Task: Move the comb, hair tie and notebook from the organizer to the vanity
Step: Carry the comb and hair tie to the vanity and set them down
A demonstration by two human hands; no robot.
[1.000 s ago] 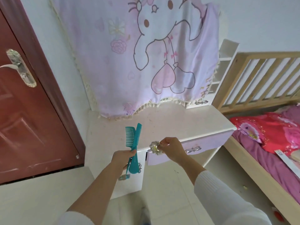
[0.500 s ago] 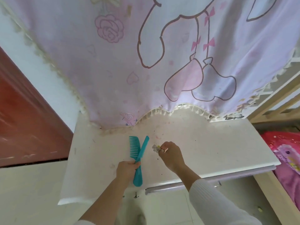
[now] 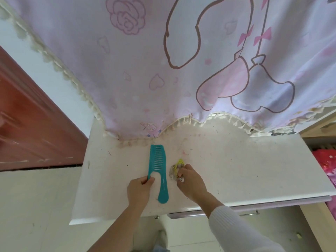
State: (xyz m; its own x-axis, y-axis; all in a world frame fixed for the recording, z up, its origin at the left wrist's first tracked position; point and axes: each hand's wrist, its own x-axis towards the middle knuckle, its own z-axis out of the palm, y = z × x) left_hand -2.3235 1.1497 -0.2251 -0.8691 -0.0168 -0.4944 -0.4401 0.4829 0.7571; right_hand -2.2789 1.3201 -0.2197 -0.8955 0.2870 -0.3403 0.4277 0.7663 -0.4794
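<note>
A teal wide-tooth comb (image 3: 157, 160) lies flat on the white vanity top (image 3: 236, 170), teeth pointing right and handle toward me. My left hand (image 3: 139, 191) pinches the comb's near left end between thumb and fingers. Just right of the comb, a small grey and yellow hair tie (image 3: 175, 169) rests on the vanity. My right hand (image 3: 189, 184) holds it with the fingertips. Neither a notebook nor an organizer is in view.
A lilac cartoon-print cloth (image 3: 163, 70) with a tasselled hem hangs over the back of the vanity. A red-brown door (image 3: 27, 124) stands at the left. A pink bedspread (image 3: 327, 164) shows at the right edge. A lilac drawer front (image 3: 251, 209) sits under the vanity top.
Both hands have come down onto the vanity top. The comb went from held upright to lying flat. The hair tie now touches the surface. The view has moved closer.
</note>
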